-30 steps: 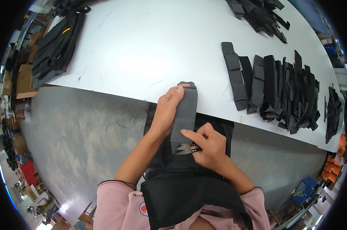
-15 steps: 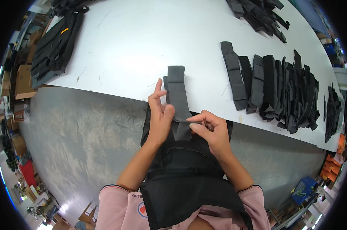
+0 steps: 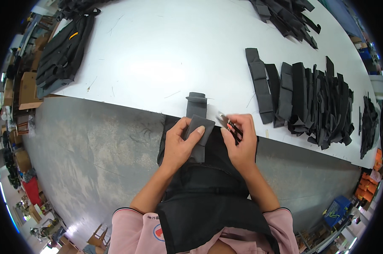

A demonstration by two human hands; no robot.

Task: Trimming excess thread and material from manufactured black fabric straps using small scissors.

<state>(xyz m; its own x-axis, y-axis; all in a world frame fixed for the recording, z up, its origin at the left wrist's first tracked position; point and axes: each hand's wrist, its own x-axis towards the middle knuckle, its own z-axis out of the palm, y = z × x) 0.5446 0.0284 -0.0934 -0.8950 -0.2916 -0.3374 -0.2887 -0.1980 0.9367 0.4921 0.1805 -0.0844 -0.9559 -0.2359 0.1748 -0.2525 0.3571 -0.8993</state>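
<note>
**Strap piece folded back toward the table edge, snips drawn clear**

Left hand is gripping a dark grey fabric strap piece at the near edge of the white table; thumb and fingers are closed around its lower, folded end, while the upper end is lying flat on the tabletop. Half a second ago the piece was standing longer and straighter up onto the table, with both hands meeting at its lower part. Now it is sitting shorter, its near end doubled over under the left fingers.

Right hand is now holding apart from the strap, just to its right, fingers closed on a small pair of thread snips with red-and-black handles. Whether the blades are open cannot be told.

Judgement: the snips coming away is suggesting a trimming pass on this piece is finished, and the left hand is turning or folding it for checking.

Stacked black strap pieces are lying well to the right on the table; a black bundle is resting far left. A black apron is covering the person's lap over the grey floor.
</note>
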